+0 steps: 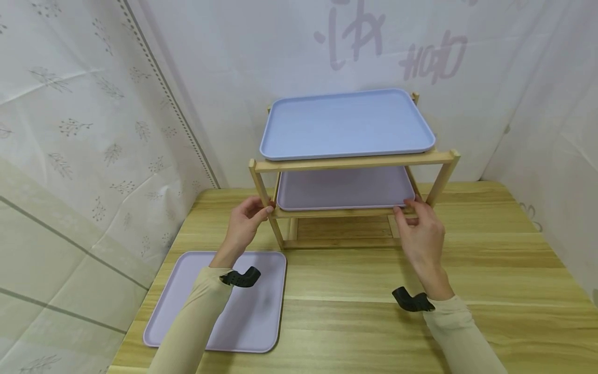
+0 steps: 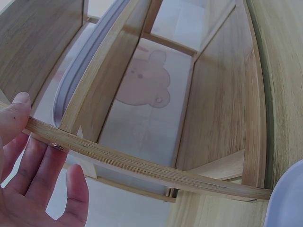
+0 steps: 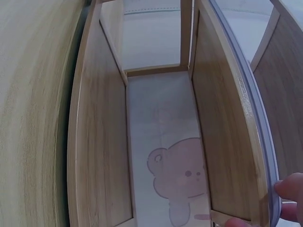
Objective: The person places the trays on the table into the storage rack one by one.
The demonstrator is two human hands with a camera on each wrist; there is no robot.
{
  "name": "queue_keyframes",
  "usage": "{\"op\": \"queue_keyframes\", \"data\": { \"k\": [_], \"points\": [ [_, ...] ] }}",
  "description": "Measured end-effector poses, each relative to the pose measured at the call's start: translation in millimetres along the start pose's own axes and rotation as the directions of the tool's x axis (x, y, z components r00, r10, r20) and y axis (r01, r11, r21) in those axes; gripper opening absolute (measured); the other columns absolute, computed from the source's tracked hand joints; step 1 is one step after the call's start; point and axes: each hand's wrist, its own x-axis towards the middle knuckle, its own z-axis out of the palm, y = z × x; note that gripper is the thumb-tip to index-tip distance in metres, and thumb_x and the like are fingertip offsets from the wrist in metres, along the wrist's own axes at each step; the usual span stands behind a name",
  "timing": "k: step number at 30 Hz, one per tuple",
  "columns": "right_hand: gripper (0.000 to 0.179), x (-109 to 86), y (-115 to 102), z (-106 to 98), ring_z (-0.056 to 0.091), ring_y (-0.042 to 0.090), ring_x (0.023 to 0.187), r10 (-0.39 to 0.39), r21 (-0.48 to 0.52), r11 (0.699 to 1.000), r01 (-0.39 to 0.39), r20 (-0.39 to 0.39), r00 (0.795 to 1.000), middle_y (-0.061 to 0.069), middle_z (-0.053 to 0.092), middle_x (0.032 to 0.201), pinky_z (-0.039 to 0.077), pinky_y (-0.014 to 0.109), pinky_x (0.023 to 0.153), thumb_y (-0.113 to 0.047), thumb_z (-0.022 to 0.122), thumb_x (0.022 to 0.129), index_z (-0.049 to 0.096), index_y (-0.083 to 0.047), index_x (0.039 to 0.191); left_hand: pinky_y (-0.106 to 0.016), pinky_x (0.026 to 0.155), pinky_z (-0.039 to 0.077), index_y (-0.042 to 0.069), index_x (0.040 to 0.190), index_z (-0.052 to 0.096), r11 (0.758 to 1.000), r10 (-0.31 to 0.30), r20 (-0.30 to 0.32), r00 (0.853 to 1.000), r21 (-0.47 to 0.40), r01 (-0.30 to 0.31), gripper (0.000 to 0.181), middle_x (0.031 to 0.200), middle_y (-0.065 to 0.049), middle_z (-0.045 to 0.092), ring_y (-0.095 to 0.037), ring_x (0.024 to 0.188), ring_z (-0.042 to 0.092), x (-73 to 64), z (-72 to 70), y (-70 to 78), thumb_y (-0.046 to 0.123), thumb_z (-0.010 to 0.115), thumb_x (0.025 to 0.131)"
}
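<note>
A two-tier wooden rack (image 1: 352,162) stands at the back of the table. A blue tray (image 1: 345,124) lies on its top tier, and a lilac tray (image 1: 345,188) rests on the tier below. My left hand (image 1: 245,221) grips the rack's front left post, with thumb and fingers on either side of it in the left wrist view. At the lilac tray's front right corner, my right hand (image 1: 420,234) has its thumb and fingers curled at the tray rim (image 3: 270,161) and the shelf edge. Part of that hand is outside the right wrist view.
Another lilac tray (image 1: 252,306) lies flat on the table at the front left, partly under my left forearm. The wooden table (image 1: 345,311) extends to the right of the rack. Behind hangs a white curtain (image 1: 224,78) with printed figures.
</note>
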Motion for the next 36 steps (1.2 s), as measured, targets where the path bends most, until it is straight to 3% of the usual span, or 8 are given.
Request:
{"op": "queue_keyframes", "data": {
  "k": [5,10,13,18,21,26,31,36],
  "points": [
    [0.023,0.2,-3,-6,0.068,0.030,0.063,-0.026,0.019,0.999,0.027,-0.044,0.999,0.022,0.067,0.116,0.034,-0.004,0.062,-0.010,0.070,0.087,0.069,0.005,0.105,-0.017,0.075,0.050,-0.007,0.121,0.059,1.000,0.005,-0.001,1.000,-0.007,-0.005,0.036,0.106,-0.004,0.071,-0.002,0.092,0.064,0.2,-0.1,0.1,0.012,0.066,0.092],
    [0.015,3.4,-5,-16,0.055,-0.006,0.063,-0.042,0.013,0.999,0.044,-0.119,0.992,0.017,0.072,0.101,0.038,0.008,0.063,-0.007,0.069,0.086,0.071,0.002,0.097,-0.017,0.075,0.050,-0.006,0.120,0.060,1.000,0.006,-0.002,1.000,-0.010,-0.006,0.035,0.099,0.009,0.070,-0.003,0.090,0.064,-0.2,-0.1,-0.2,0.012,0.067,0.091],
    [0.012,5.8,-4,-21,0.044,-0.019,0.065,-0.036,0.019,0.999,0.040,-0.175,0.984,0.018,0.071,0.090,0.036,0.010,0.059,-0.007,0.068,0.085,0.070,0.003,0.092,-0.017,0.075,0.050,-0.005,0.119,0.060,1.000,0.003,-0.002,1.000,-0.006,-0.003,0.033,0.098,0.010,0.070,-0.003,0.090,0.064,-0.6,-0.2,-0.3,0.013,0.067,0.091],
    [0.013,7.5,3,-24,0.045,-0.018,0.063,0.043,0.103,0.995,-0.015,-0.270,0.962,0.018,0.066,0.082,0.034,0.004,0.054,-0.005,0.067,0.085,0.065,0.008,0.087,-0.018,0.075,0.050,-0.003,0.116,0.062,1.000,0.004,-0.006,1.000,-0.003,-0.004,0.030,0.102,0.002,0.071,-0.004,0.089,0.063,-0.9,0.2,0.2,0.013,0.067,0.091],
    [0.015,6.7,11,-23,0.046,-0.014,0.064,0.094,0.148,0.988,-0.051,-0.302,0.949,0.011,0.062,0.080,0.036,0.007,0.054,-0.003,0.067,0.085,0.063,0.011,0.089,-0.018,0.074,0.050,-0.002,0.115,0.062,1.000,0.006,-0.008,1.000,-0.006,-0.006,0.029,0.102,0.000,0.071,-0.004,0.088,0.063,-1.0,0.5,0.7,0.013,0.067,0.091],
    [0.021,4.0,23,-22,0.048,-0.009,0.067,0.194,0.190,0.970,-0.150,-0.242,0.951,-0.003,0.056,0.090,0.036,0.008,0.054,-0.005,0.067,0.085,0.062,0.009,0.100,-0.018,0.074,0.050,-0.002,0.116,0.062,1.000,0.011,-0.007,1.000,-0.007,-0.011,0.030,0.101,0.002,0.071,-0.004,0.089,0.063,-0.9,0.7,0.2,0.013,0.067,0.091],
    [0.028,4.0,28,-22,0.051,-0.004,0.075,0.248,0.180,0.957,-0.226,-0.109,0.963,0.001,0.059,0.102,0.039,0.007,0.054,-0.009,0.067,0.088,0.062,0.002,0.113,-0.018,0.074,0.050,-0.002,0.117,0.062,1.000,0.005,-0.008,1.000,-0.002,-0.005,0.031,0.103,0.000,0.071,-0.004,0.090,0.063,-0.8,1.1,-0.4,0.014,0.067,0.091],
    [0.023,6.9,30,-19,0.052,-0.003,0.079,0.239,0.145,0.962,-0.232,-0.034,0.970,0.004,0.059,0.103,0.042,0.006,0.054,-0.016,0.064,0.091,0.064,0.001,0.108,-0.018,0.075,0.050,-0.003,0.117,0.061,1.000,0.005,-0.007,1.000,-0.006,-0.005,0.032,0.104,-0.002,0.071,-0.004,0.090,0.063,-0.9,1.3,-0.3,0.014,0.067,0.091]
  ]
}}
